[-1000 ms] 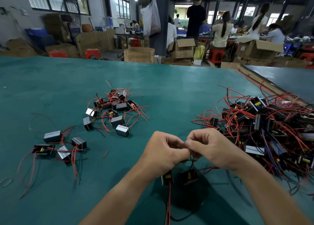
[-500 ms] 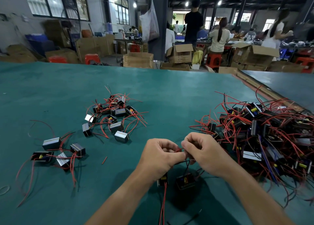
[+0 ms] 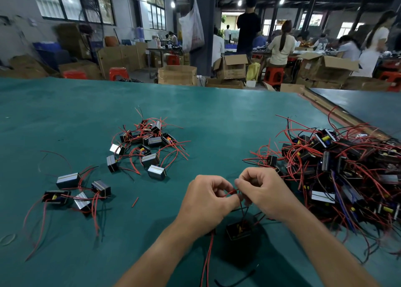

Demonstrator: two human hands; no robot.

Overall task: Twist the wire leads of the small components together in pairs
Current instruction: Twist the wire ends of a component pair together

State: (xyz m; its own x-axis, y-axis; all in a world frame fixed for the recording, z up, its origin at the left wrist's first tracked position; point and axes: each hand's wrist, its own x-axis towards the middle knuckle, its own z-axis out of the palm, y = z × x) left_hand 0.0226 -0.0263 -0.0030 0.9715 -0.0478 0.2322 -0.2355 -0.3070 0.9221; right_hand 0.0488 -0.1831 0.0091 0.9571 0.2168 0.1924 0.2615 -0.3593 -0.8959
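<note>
Mid-twist near the bench's (image 3: 195, 113) near edge: my left hand (image 3: 206, 202) and right hand (image 3: 265, 192) both pinch the red lead (image 3: 230, 192) above the dangling component (image 3: 238, 229); next, I judge, more turns to lock the pair.

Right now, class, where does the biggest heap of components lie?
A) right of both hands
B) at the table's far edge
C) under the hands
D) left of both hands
A: the biggest heap sprawls beside the right hand, which with the left hand pinches the wire leads; the middle group and the left group are smaller.
</note>
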